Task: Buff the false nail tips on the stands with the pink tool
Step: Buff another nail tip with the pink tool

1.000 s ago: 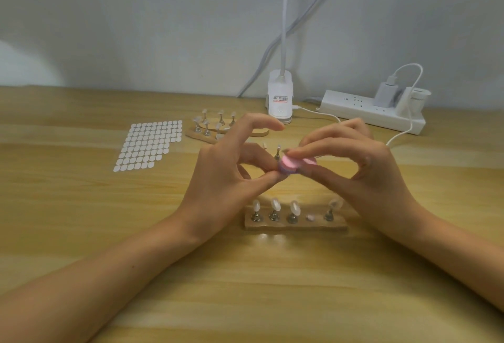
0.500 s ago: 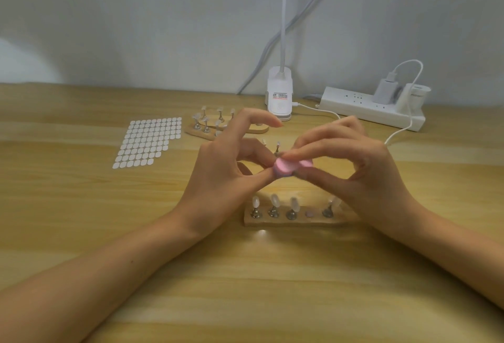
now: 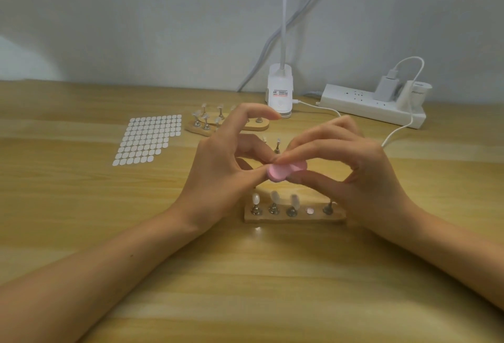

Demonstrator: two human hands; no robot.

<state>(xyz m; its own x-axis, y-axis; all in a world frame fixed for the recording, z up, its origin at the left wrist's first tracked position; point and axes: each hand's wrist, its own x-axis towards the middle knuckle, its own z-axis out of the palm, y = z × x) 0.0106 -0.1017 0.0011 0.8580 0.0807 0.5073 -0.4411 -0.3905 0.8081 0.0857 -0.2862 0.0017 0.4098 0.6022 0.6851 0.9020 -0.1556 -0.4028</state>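
The pink tool (image 3: 282, 171), a flat rounded pad, is pinched between the thumb and fingers of my right hand (image 3: 351, 170), held above the near wooden stand (image 3: 294, 217). My left hand (image 3: 221, 168) meets it from the left. Its thumb and a finger pinch something small, mostly hidden, against the tool's left end, while the index finger arches above. The near stand carries three pale nail tips (image 3: 275, 197) on metal pegs, one bare slot (image 3: 310, 211) and a peg partly hidden behind my right hand. A second stand (image 3: 203, 124) with several tips lies farther back.
A sheet of white oval stickers (image 3: 148, 139) lies at the left. A white lamp base (image 3: 280, 91) stands against the wall, with a power strip (image 3: 371, 104), a charger and a trailing white cable at the right. Two small pegs (image 3: 277, 147) show between my hands.
Both hands keep nearly the same pose above the near stand. The pink tool has shifted only slightly against my left fingertips.
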